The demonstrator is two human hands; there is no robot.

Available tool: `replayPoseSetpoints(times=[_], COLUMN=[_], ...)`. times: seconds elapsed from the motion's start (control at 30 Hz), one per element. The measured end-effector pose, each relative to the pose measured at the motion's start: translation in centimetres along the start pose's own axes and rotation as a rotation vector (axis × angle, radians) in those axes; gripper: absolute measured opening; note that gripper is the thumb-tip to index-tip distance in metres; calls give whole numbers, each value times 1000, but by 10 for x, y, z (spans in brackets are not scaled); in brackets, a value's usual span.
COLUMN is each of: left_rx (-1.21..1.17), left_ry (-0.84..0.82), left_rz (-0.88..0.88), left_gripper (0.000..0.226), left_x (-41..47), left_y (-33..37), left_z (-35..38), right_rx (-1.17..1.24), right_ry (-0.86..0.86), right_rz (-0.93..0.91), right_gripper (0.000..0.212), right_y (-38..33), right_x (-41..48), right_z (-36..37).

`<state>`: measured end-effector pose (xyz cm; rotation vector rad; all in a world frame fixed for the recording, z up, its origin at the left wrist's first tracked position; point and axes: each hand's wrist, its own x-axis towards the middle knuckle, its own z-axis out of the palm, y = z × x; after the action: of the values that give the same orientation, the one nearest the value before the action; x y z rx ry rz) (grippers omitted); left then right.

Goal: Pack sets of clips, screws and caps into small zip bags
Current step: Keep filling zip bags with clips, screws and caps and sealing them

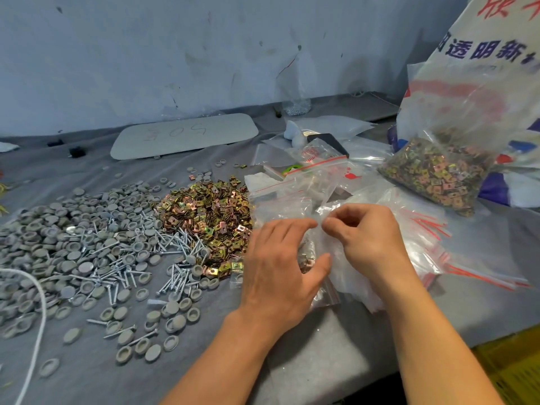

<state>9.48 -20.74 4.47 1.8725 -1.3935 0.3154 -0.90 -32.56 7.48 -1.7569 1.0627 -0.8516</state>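
Observation:
On the grey cloth lie a heap of grey round caps [73, 229], a scatter of silver screws [157, 252] and a pile of brass-coloured clips [210, 211]. My left hand [280, 267] and my right hand [365, 238] meet over a small clear zip bag [318, 258] with clips and screws inside. The left thumb and fingers hold the bag's side. The right fingertips pinch its top edge. Loose empty zip bags [423, 244] with red strips lie under and right of my hands.
A big clear bag of clips [438, 176] leans on a printed white sack [496, 68] at the right. A pale oval board [184, 135] lies at the back. A white cord [38, 317] runs along the left. The table edge drops off at the lower right.

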Motion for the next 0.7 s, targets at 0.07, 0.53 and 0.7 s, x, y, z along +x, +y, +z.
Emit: replayPoseSetpoints(times=[0.07, 0.53, 0.7], left_rx=[10, 192, 232], left_ry=[-39, -197, -218], left_rz=[1, 119, 128], left_gripper=[45, 58, 56], left_x=[-1, -6, -6], left_y=[0, 2, 3], left_z=[1, 7, 10], right_rx=[36, -594, -49], right_ry=[-50, 112, 220], right_rz=[25, 42, 22], right_gripper=[18, 16, 16], right_y=[1, 5, 0], right_x=[0, 0, 0], right_z=[3, -17, -16])
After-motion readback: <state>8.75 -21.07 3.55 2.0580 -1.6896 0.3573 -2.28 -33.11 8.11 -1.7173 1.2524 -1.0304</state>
